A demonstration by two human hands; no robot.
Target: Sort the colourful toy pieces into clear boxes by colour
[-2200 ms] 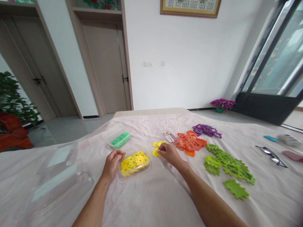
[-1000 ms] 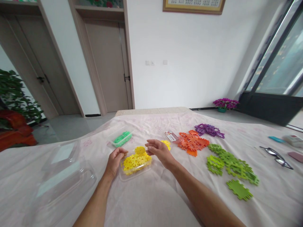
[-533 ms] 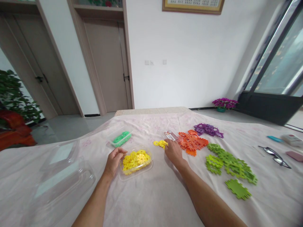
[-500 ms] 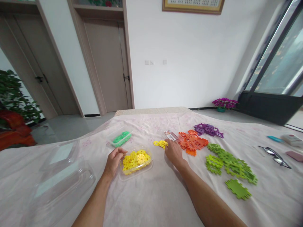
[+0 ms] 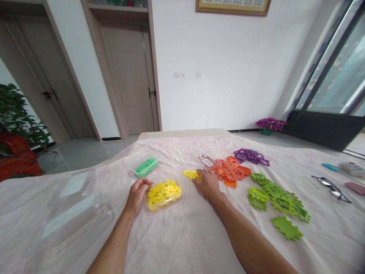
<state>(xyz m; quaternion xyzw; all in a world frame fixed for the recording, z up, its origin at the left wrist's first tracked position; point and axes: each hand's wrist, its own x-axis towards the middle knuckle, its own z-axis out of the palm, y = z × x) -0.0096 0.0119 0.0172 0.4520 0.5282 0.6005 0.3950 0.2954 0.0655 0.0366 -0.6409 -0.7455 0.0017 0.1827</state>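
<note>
My left hand (image 5: 138,194) is closed at the left rim of a clear plastic container (image 5: 164,213), its thumb and fingers pinching the edge. Yellow flower-shaped plastic pieces (image 5: 165,194) fill that container. My right hand (image 5: 208,184) reaches palm down over a small group of loose yellow pieces (image 5: 190,174) on the cloth. Its fingers curl down onto the right end of the group, and their tips are partly hidden. Orange interlocking pieces (image 5: 232,171) lie just right of this hand, beside a clear packet with a white label (image 5: 207,160).
Behind the yellow container stands a clear box with green pieces (image 5: 146,166). Clear lids or boxes (image 5: 76,213) lie at left. Purple pieces (image 5: 251,156), lime-green pieces (image 5: 285,199) and glasses (image 5: 330,188) rest on the right. A pale cloth (image 5: 171,247) covers the surface.
My right hand has drawn slightly nearer and to the left, and the loose yellow pieces have shifted a little left. More of the labelled packet shows. My left hand stays at the container.
</note>
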